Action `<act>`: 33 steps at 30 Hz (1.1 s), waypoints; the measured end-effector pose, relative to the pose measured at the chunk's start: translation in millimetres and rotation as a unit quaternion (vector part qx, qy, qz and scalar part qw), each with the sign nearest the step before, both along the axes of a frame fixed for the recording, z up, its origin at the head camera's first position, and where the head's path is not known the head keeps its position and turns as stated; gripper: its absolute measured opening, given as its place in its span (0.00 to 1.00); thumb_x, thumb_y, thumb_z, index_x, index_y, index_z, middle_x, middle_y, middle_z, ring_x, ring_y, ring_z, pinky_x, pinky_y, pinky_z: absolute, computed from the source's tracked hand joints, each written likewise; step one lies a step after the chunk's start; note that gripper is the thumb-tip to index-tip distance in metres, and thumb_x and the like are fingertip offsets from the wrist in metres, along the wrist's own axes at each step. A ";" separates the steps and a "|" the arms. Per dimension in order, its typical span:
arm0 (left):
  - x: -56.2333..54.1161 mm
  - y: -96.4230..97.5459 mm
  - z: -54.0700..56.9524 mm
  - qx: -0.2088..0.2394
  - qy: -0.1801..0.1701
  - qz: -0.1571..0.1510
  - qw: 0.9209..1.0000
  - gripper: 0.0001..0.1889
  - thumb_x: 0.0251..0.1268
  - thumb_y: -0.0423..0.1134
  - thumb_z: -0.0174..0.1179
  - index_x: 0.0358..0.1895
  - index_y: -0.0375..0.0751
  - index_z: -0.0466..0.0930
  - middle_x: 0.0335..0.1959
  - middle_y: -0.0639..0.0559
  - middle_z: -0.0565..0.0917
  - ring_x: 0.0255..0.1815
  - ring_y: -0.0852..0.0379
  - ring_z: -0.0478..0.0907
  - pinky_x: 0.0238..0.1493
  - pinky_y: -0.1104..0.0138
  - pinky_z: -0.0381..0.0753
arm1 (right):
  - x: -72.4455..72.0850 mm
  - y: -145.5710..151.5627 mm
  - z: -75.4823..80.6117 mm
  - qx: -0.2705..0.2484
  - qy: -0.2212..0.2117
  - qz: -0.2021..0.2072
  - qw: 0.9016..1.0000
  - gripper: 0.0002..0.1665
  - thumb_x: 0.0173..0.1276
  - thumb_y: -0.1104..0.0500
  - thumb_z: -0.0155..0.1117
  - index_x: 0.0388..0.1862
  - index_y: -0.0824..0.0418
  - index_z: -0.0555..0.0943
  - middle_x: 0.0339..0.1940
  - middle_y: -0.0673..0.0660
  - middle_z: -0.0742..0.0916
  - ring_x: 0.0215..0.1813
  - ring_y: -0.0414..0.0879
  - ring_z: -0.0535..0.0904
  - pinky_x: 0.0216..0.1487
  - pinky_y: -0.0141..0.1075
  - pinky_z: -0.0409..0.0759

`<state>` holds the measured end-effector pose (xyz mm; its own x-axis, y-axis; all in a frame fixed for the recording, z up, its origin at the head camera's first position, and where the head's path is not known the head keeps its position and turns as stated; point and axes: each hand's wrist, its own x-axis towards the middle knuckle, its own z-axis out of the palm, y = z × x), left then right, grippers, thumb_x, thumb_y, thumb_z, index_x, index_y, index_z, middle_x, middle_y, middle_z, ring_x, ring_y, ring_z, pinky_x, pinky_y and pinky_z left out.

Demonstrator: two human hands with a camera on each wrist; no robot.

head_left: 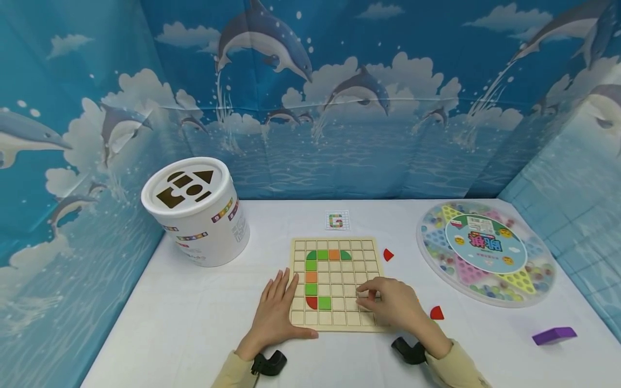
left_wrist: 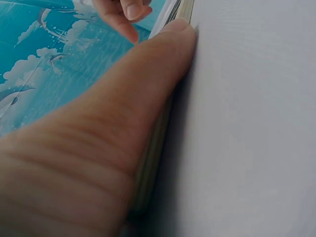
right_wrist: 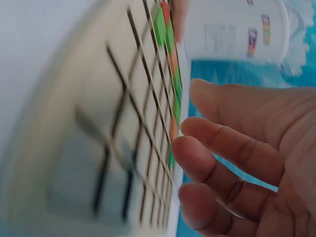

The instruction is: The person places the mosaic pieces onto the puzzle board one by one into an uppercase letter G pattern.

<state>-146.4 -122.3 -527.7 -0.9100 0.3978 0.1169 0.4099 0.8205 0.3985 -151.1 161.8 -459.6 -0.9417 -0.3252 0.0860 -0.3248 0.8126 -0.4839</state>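
Left hand (head_left: pixel 274 311) at board (head_left: pixel 342 277); coloured tiles (head_left: pixel 311 277)

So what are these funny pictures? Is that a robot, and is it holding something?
No robot here, just a person's two bare hands! The wide picture looks down from their head; the other two look out from the left and right wrists.

On the white table lies a square board with green, orange and red tiles. Behind it is a little picture card. A white tub stands to the left, and a round game box and a purple block are to the right.

The left hand rests at the board's edge. The right hand is over the board, fingertips and thumb apart, and I see nothing held.
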 end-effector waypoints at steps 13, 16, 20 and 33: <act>-0.5 0.0 1.0 -0.004 0.005 0.000 1.000 0.68 0.32 0.79 0.62 0.76 0.39 0.47 0.76 0.40 0.45 0.75 0.45 0.37 0.70 0.51 0.39 | -3.4 68.4 9.0 0.051 -0.049 -0.104 0.992 0.18 0.51 0.51 0.75 0.38 0.60 0.85 0.27 0.49 0.81 0.21 0.41 0.69 0.19 0.35 0.69; -1.7 0.8 0.1 -0.006 0.011 -0.002 1.000 0.68 0.32 0.79 0.61 0.76 0.39 0.47 0.76 0.40 0.46 0.75 0.45 0.37 0.70 0.51 0.40 | -4.3 73.8 8.7 0.063 -0.053 -0.108 0.991 0.21 0.49 0.50 0.76 0.38 0.61 0.84 0.28 0.52 0.81 0.23 0.42 0.70 0.21 0.36 0.70; -1.8 0.7 -0.9 -0.006 0.007 -0.002 1.000 0.69 0.32 0.79 0.61 0.76 0.39 0.46 0.76 0.40 0.45 0.75 0.46 0.36 0.70 0.51 0.39 | -4.7 75.9 5.6 0.077 -0.060 -0.104 0.990 0.20 0.49 0.49 0.77 0.35 0.61 0.83 0.26 0.50 0.80 0.25 0.43 0.71 0.23 0.37 0.71; 1.7 -0.4 1.7 0.000 0.005 -0.003 1.000 0.68 0.32 0.78 0.62 0.76 0.39 0.46 0.76 0.40 0.45 0.75 0.45 0.37 0.70 0.51 0.39 | -6.2 76.3 0.0 0.071 -0.079 -0.114 0.988 0.14 0.52 0.53 0.75 0.33 0.60 0.85 0.26 0.48 0.83 0.23 0.42 0.73 0.21 0.38 0.71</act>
<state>-144.8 -122.6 -526.0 -0.9069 0.4024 0.1250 0.4176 0.8185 0.3946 -157.2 238.1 -459.6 -0.9898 -0.1014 -0.0999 -0.0548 0.9191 -0.3903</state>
